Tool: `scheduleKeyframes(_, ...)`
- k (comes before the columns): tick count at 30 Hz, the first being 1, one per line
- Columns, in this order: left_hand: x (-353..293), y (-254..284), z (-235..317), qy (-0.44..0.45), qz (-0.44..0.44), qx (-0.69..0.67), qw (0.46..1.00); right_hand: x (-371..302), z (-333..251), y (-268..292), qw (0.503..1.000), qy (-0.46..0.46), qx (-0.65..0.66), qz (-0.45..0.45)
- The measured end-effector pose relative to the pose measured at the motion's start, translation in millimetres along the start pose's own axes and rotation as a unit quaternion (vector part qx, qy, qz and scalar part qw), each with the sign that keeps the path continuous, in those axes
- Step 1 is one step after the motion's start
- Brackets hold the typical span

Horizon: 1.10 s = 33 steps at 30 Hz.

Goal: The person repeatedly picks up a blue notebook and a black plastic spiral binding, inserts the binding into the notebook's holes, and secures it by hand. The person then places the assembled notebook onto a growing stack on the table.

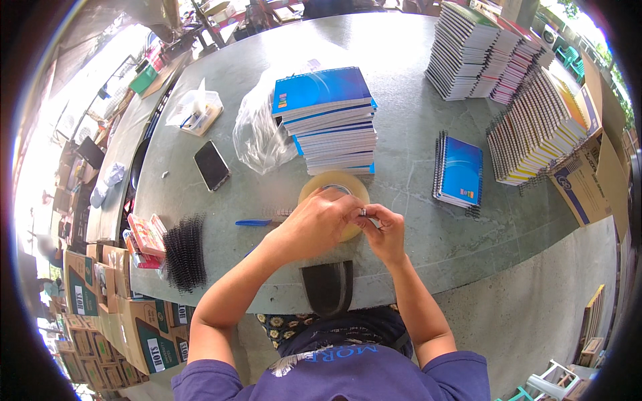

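Note:
Both hands meet at the middle of the table over a wide roll of yellowish tape. My left hand is closed, its fingertips pressed together near the roll's right side. My right hand pinches with thumb and forefinger against the left fingertips. A tiny pale bit shows between them, too small to name. Left of my left wrist lies a blue-handled tool, with a short wire coil beside it. Behind the roll rises a stack of blue-covered books. A black curved block lies in front, at the table edge.
To the right lie small spiral-bound blue notebooks, with tall stacks of spiral notebooks behind and an open carton beside. Leftward are black binding coils, a phone, a plastic tub and a clear plastic bag.

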<state>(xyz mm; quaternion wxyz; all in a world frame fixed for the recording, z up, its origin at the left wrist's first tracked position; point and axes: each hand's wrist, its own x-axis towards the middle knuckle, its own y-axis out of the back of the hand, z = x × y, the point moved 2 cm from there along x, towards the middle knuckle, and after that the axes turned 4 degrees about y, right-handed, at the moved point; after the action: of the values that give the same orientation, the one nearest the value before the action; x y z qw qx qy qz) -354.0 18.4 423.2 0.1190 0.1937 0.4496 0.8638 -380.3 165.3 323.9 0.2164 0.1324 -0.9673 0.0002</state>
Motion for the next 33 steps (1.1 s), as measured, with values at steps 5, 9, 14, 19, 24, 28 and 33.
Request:
scheduleKeyframes(5, -0.2, -9.4, 7.1, -0.046, 0.068, 0.02, 0.996, -1.6, 6.5, -2.2, 1.0, -0.01, 0.01, 0.007)
scheduleKeyframes(9, -2.4, -12.0, 9.2, -0.032, 0.091, 0.001, 0.995, -2.4, -2.2, -2.0, 1.0, 0.005, -0.017, 0.002)
scheduleKeyframes(14, 0.6, -14.9, 16.2, 0.026, 0.1, 0.005, 0.995, -6.8, -10.6, -1.8, 0.998, 0.006, -0.055, 0.006)
scheduleKeyframes(19, -10.3, 16.5, 31.6, -0.037, 0.233, 0.048, 0.97, 14.7, -70.4, 86.3, 0.924, 0.19, -0.286, 0.166)
scheduleKeyframes(24, -3.5, 12.8, 35.2, 0.016, 0.303, -0.09, 0.949, 21.5, -66.7, 165.1, 0.958, 0.18, -0.02, 0.223)
scheduleKeyframes(28, 44.0, -13.7, 33.7, 0.011, 0.215, -0.443, 0.87, 12.0, -47.2, 143.6, 0.955, 0.135, 0.247, 0.093)
scheduleKeyframes(33, 102.1, -25.6, 78.9, -0.057, 0.108, -0.261, 0.958, 18.5, -26.1, 193.0, 0.954, -0.031, 0.106, 0.28)
